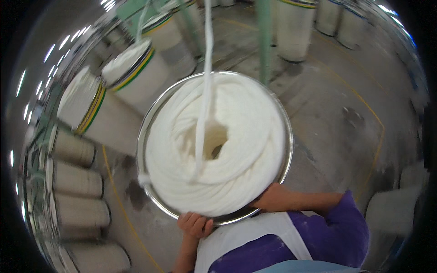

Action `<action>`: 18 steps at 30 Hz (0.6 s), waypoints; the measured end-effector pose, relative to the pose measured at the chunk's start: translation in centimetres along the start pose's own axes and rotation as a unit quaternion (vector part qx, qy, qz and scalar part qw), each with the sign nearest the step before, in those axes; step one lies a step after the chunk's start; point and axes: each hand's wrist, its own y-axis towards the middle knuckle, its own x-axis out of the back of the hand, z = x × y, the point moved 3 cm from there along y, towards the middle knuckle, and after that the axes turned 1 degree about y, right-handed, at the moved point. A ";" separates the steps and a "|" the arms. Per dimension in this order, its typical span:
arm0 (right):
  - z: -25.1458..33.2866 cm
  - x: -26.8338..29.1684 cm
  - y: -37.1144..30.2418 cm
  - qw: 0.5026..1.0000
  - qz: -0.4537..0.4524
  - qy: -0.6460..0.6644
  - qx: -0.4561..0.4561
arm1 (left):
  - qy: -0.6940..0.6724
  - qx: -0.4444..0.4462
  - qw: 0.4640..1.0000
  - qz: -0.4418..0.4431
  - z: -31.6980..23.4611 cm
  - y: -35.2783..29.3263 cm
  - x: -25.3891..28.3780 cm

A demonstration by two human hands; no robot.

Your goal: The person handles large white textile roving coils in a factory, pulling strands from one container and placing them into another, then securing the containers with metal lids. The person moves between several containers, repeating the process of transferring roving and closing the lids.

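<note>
A large round sliver can with a shiny metal rim stands right in front of me, full of coiled white sliver around a deep centre hole. One strand of sliver runs from the coils up out of the top of the view. My left hand is closed over the near rim, fingers curled across the edge. To its right, my right hand reaches over the rim between the coils and the can wall; its fingers are hidden there. At the left rim a short end of sliver hangs over the edge.
Filled cans with coloured bands stand close by at the far left. Several more cans line the left side. A green post rises just beyond my can. Yellow lines mark the grey floor; another can stands far right.
</note>
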 end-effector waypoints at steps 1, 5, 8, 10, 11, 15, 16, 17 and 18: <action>-1.2 0.9 0.3 0.998 -0.054 -0.017 0.014 | -0.020 0.005 1.000 0.011 0.7 0.8 -1.1; -9.5 4.1 3.8 0.992 -0.032 -0.122 -0.005 | 0.019 -0.030 0.999 0.005 5.8 6.9 -7.1; -17.0 7.9 7.4 0.990 -0.091 -0.110 -0.022 | 0.015 -0.032 0.999 -0.026 10.0 13.7 -12.7; -20.5 9.4 9.7 0.987 -0.101 -0.107 -0.069 | 0.014 -0.046 0.997 -0.058 12.3 17.4 -15.5; -22.5 10.3 10.8 0.985 -0.090 -0.105 -0.106 | 0.017 -0.026 0.999 -0.033 14.0 19.4 -16.9; -29.1 14.1 15.7 0.975 -0.134 -0.119 -0.134 | -0.095 -0.018 0.995 -0.002 19.7 24.6 -21.9; -30.9 14.7 17.1 0.969 -0.140 -0.129 -0.154 | -0.071 -0.032 0.997 0.000 21.1 24.8 -23.1; -32.6 15.1 18.5 0.961 -0.144 -0.139 -0.189 | -0.052 -0.048 0.997 0.000 22.3 24.5 -24.4; -33.9 15.5 19.4 0.953 -0.145 -0.161 -0.209 | -0.034 -0.053 0.998 0.021 23.5 24.0 -25.7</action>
